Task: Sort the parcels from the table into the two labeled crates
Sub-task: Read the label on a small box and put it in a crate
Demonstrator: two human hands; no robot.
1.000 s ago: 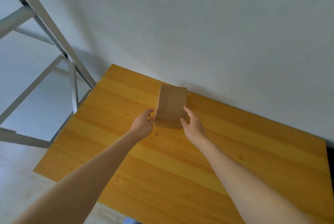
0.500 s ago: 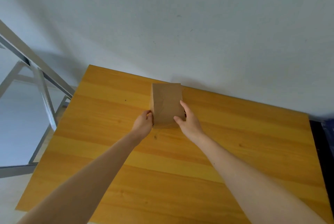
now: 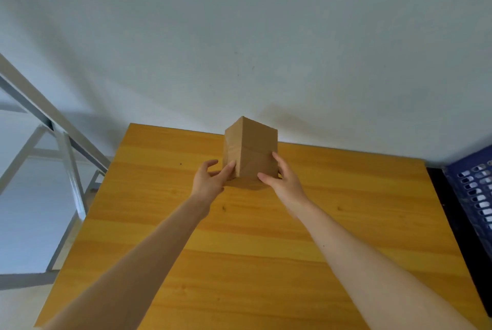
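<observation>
- Two bare forearms (image 3: 149, 257) come in from the bottom corners of the view, cut off there, and reach across the yellow-orange wooden table (image 3: 266, 271) towards its far edge.
- The table's near edge falls below the view. Its left, far and right edges all show.
- The left hand (image 3: 207, 183) is seen from the back. Its thumb lies flat on the left face of the brown cardboard parcel (image 3: 253, 151), and its fingers curl towards that face's far side, so it grips from the left.
- The right hand (image 3: 286, 183) cups the parcel's right side, with the thumb along the lower near face and the fingers laid up the right edge. The parcel is clasped between the two hands.
- The parcel is a tall box standing upright with one vertical corner turned towards the camera. It sits near the middle of the table's far edge, well apart from the left and right edges.
- The hands and a dark shadow hide the parcel's base, so it may rest on the wood or sit just above it.
- Beyond the table's right edge, past a dark strip, stands a dark blue slotted plastic crate (image 3: 474, 191). The view's right side cuts it off, so only one wall shows.
- Beyond the left edge, a grey metal frame (image 3: 66, 140) slants over a pale floor.
- A pale wall (image 3: 239, 36) rises directly behind the far edge, close behind the parcel.
</observation>
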